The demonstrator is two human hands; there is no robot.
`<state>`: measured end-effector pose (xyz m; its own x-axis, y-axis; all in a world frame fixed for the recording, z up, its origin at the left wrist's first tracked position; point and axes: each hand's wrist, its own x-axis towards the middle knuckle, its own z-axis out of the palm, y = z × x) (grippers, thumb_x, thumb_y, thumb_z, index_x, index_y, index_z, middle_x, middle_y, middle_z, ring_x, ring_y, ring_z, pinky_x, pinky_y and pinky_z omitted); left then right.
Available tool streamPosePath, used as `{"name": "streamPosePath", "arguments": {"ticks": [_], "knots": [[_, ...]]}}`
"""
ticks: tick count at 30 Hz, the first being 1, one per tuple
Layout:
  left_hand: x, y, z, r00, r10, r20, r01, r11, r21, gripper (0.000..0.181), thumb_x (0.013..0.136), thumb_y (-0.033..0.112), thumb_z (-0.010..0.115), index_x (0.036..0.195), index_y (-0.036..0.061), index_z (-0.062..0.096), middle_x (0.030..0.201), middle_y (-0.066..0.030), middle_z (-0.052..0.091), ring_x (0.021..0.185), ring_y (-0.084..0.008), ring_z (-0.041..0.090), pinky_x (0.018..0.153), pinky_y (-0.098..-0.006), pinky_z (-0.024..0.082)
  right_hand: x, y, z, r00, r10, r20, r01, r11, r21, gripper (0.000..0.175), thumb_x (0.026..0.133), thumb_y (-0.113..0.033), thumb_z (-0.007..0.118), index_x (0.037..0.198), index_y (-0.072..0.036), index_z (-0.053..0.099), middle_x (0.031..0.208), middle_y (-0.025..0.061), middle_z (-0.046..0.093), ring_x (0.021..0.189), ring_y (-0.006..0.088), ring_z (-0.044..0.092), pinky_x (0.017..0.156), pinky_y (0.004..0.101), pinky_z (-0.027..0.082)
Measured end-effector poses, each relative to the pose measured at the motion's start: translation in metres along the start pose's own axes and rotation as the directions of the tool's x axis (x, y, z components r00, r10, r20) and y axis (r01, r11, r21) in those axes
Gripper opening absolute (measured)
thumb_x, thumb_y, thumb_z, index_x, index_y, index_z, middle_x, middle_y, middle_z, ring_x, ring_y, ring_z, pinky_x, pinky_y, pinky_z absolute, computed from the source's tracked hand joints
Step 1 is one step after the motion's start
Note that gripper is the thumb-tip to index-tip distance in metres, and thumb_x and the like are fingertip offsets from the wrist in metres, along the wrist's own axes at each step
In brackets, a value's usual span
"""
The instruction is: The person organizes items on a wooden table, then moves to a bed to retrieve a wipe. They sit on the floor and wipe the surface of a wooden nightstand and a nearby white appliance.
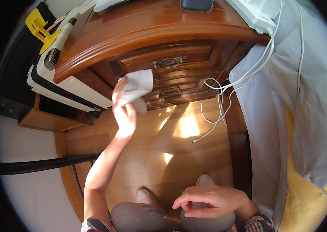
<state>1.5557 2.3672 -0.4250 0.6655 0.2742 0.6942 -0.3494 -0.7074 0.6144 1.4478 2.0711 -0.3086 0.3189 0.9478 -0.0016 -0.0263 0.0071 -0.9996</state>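
My left hand (125,116) grips a folded white cloth or tissue (138,84), held out in front of the left side of a wooden nightstand (163,21). Whether the cloth touches the wood I cannot tell. Behind and to the right of it are an upper drawer with an ornate metal handle (168,62) and a lower drawer with a similar handle (170,90). My right hand (209,200) hovers over my right knee (209,221), its fingers loosely curled and apart, with nothing in them.
A white power strip (253,16) sits on the nightstand's right corner, and its white cables (221,113) trail to the wooden floor (143,145). Grey bedding (311,101) hangs at the right. To the left stand a white suitcase (73,90) with a yellow phone stand (40,32) and a black rail (47,164).
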Motion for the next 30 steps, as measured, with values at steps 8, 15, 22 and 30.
{"name": "streamPosePath", "arguments": {"ticks": [8,15,22,30], "knots": [[-0.003,0.012,0.085,0.875,0.193,0.443,-0.271,0.955,0.118,0.085,0.066,-0.02,0.039,0.147,0.0038,0.031,0.146,-0.0173,0.039,0.131,-0.0318,0.044,0.11,-0.0387,0.036,-0.001,0.006,-0.008,1.0,0.008,0.01,-0.008,1.0,0.006,0.027,0.091,-0.009,0.064,0.117,-0.002,0.059,0.085,0.0056,0.057,0.076,0.018,0.057,0.069,0.0305,0.047],[0.008,0.057,0.163,0.773,0.308,0.554,-0.433,0.895,0.107,0.063,0.087,0.0,0.04,0.149,0.0053,0.027,0.15,-0.0127,0.035,0.137,-0.0308,0.035,0.113,-0.0407,0.031,-0.004,0.009,-0.014,0.999,-0.047,-0.005,0.047,0.998,0.04,0.027,0.09,-0.01,0.065,0.116,-0.003,0.06,0.086,0.0048,0.059,0.076,0.0182,0.058,0.067,0.0305,0.046],[0.002,0.065,0.178,0.81,0.367,0.458,-0.486,0.856,0.174,0.063,0.084,0.0,0.047,0.145,0.0008,0.034,0.147,-0.0139,0.039,0.133,-0.0322,0.041,0.109,-0.0409,0.035,-0.001,0.008,-0.021,0.997,-0.083,-0.01,0.083,0.996,0.045,0.028,0.09,-0.01,0.065,0.117,-0.004,0.06,0.086,0.0042,0.059,0.076,0.0186,0.059,0.066,0.0312,0.046],[-0.029,0.058,0.119,0.729,0.223,0.648,-0.122,0.973,-0.198,0.07,0.081,-0.005,0.047,0.147,0.0092,0.032,0.144,-0.0152,0.042,0.125,-0.0325,0.05,0.099,-0.0374,0.048,-0.005,0.018,-0.026,0.999,0.003,-0.052,0.0,0.999,0.049,0.025,0.094,-0.015,0.06,0.117,-0.006,0.056,0.085,0.0046,0.057,0.075,0.0182,0.059,0.068,0.0298,0.047]]}}
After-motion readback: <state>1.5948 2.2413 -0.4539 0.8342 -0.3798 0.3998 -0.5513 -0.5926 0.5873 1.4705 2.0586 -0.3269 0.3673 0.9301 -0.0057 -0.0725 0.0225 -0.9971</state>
